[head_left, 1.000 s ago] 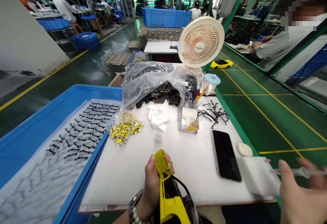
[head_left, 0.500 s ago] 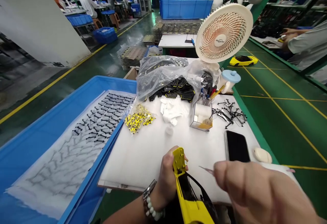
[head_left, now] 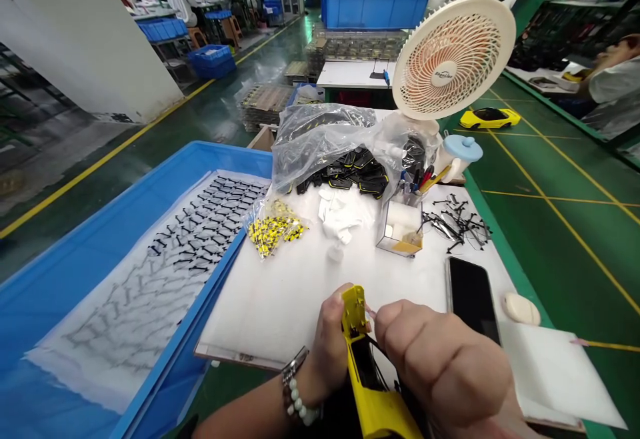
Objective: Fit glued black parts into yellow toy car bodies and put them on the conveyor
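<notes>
My left hand (head_left: 330, 342) is closed around the front of a yellow toy car body (head_left: 383, 412), with a small yellow flap (head_left: 354, 312) standing up at its end. Dark window parts and an open cavity show behind the flap. Close beside the flap, my right hand (head_left: 443, 352) is closed in a pinch on a thin pointed tool, mostly hidden by the fingers. Only a little of its tip shows near the flap's right edge. The car's rear runs out of view at the bottom.
A blue tray (head_left: 200, 149) with rows of small black parts stands left. On the table lie a bag of yellow-black pieces (head_left: 273, 232), a tool box (head_left: 400, 232), black thin parts (head_left: 460, 222) and a phone (head_left: 473, 295). A fan (head_left: 453, 59) stands behind.
My right hand has moved left and in, bringing the pointed tool up to the yellow flap. The view has shifted slightly. My left hand keeps its hold on the car body.
</notes>
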Motion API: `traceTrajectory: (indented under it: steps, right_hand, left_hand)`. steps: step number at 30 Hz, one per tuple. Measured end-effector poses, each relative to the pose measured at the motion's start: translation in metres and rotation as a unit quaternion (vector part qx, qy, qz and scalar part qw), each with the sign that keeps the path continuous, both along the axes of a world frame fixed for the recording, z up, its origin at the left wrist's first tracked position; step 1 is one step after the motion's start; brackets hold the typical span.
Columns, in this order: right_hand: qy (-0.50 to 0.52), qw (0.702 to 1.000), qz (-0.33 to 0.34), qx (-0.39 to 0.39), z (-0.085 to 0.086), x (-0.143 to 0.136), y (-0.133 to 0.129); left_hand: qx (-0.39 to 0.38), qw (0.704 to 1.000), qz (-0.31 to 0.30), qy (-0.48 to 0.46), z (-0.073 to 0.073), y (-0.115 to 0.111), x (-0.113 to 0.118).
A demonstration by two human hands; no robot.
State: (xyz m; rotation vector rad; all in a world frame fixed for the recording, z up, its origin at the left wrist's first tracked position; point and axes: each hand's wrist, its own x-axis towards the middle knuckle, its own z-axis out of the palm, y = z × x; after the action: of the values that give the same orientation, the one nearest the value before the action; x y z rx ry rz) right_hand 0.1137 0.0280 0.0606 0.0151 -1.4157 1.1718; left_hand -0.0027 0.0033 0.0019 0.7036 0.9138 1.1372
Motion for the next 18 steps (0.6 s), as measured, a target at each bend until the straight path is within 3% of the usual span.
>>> traceTrajectory:
  steps: [7, 14, 18]
  right_hand:
    - [-0.044, 0.999, -0.009, 0.020, -0.003, 0.008, -0.002]
    - [0.050, 0.995, -0.049, -0.064, 0.008, -0.005, -0.003]
    - [0.049, 0.997, -0.045, -0.040, 0.005, -0.005, -0.004]
  left_hand:
    - [0.020, 0.999, 0.022, 0.029, 0.005, 0.001, 0.001]
    - [0.027, 0.999, 0.021, 0.042, 0.006, 0.000, 0.000]
    - [0.031, 0.998, 0.016, 0.043, 0.007, 0.001, -0.001]
